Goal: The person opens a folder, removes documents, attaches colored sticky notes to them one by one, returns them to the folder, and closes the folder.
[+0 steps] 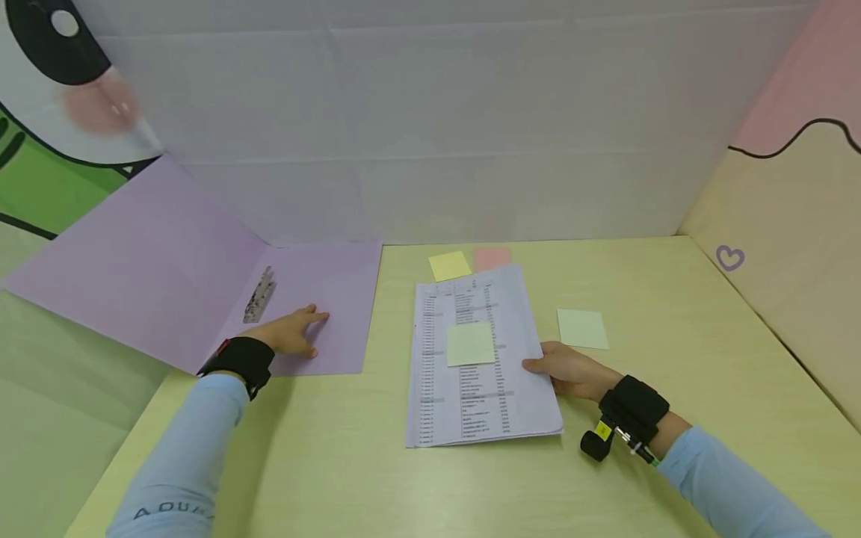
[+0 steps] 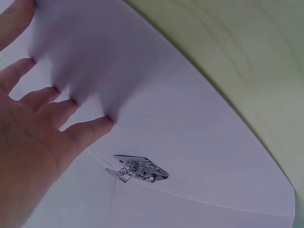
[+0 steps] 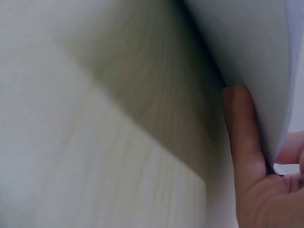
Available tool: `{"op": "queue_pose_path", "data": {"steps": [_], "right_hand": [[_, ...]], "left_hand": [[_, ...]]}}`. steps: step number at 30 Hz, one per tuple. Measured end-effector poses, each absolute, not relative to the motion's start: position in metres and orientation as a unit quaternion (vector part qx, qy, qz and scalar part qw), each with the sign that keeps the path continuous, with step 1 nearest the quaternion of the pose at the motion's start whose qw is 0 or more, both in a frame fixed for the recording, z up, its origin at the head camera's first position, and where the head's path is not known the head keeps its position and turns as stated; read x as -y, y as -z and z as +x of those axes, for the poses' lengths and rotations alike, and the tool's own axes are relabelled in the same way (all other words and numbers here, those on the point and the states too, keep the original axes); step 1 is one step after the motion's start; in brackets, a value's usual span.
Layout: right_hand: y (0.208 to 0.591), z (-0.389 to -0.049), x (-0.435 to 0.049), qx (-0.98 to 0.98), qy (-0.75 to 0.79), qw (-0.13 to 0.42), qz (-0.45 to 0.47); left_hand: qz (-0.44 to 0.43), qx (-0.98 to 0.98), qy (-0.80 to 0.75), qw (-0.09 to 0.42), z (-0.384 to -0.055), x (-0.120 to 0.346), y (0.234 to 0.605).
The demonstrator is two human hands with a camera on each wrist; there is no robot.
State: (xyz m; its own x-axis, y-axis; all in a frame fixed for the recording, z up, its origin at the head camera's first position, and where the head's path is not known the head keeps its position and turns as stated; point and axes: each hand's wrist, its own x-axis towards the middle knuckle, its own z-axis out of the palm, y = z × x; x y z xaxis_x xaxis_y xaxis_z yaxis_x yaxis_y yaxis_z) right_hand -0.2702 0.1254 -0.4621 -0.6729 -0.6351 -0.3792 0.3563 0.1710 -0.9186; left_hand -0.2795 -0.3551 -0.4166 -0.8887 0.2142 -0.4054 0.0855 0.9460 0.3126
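Observation:
A purple folder (image 1: 339, 299) lies spread on the left side of the table, its cover leaning up against the wall. On its inner page, just right of the metal clip (image 1: 259, 295), rests my left hand (image 1: 293, 331); the left wrist view shows its fingertips (image 2: 107, 119) touching the surface, fingers apart. My right hand (image 1: 572, 370) pinches the right edge of a stack of printed sheets (image 1: 480, 403), thumb on top and fingers beneath. That edge is lifted off the table in the right wrist view. A pale green sticky note (image 1: 470, 344) sits on the top sheet.
Behind the sheets, a yellow sticky note (image 1: 449, 265) and a pink one (image 1: 492, 258) lie on the table (image 1: 336, 463). Another pale green note (image 1: 582, 329) is right of the stack. Walls enclose the table at the back and sides.

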Motion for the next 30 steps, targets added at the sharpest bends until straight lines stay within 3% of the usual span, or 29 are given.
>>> {"op": "queue_pose_path", "data": {"steps": [12, 30], "right_hand": [[0.457, -0.27, -0.121, -0.666, 0.627, 0.384, -0.13], [0.443, -0.265, -0.108, -0.655, 0.636, 0.38, -0.152]], "left_hand": [[0.087, -0.952, -0.17, 0.237, -0.261, 0.344, 0.413], [0.1, -0.96, -0.124, 0.23, -0.223, 0.289, 0.417]]}}
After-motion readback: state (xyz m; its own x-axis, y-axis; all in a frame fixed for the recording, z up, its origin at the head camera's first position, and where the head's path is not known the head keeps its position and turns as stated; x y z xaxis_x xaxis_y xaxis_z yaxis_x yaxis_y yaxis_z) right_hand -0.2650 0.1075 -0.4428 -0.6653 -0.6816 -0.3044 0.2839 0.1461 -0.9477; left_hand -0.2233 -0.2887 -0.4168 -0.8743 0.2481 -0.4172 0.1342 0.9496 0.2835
